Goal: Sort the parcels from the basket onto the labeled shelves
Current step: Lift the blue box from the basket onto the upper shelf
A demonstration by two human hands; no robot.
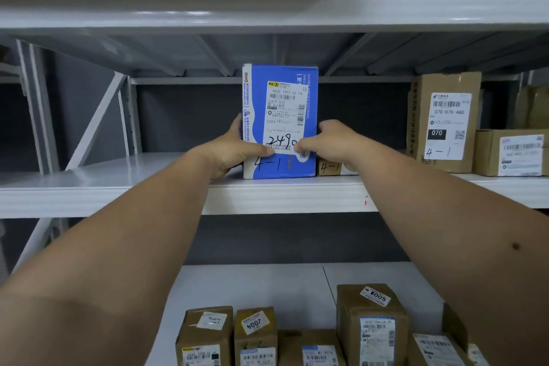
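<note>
Blue parcel [280, 122] upright at the middle shelf [118, 190] front edge, left hand [237, 148] and right hand [329, 140] clasping its sides, small brown box [328, 168] just beside

Arms: both bare, stretched forward and up, coming close together.
Left hand [230, 147]: fingers curled around the left side of the blue box [280, 122], thumb on its front.
Right hand [328, 140]: gripping the right side, thumb on front.
</note>
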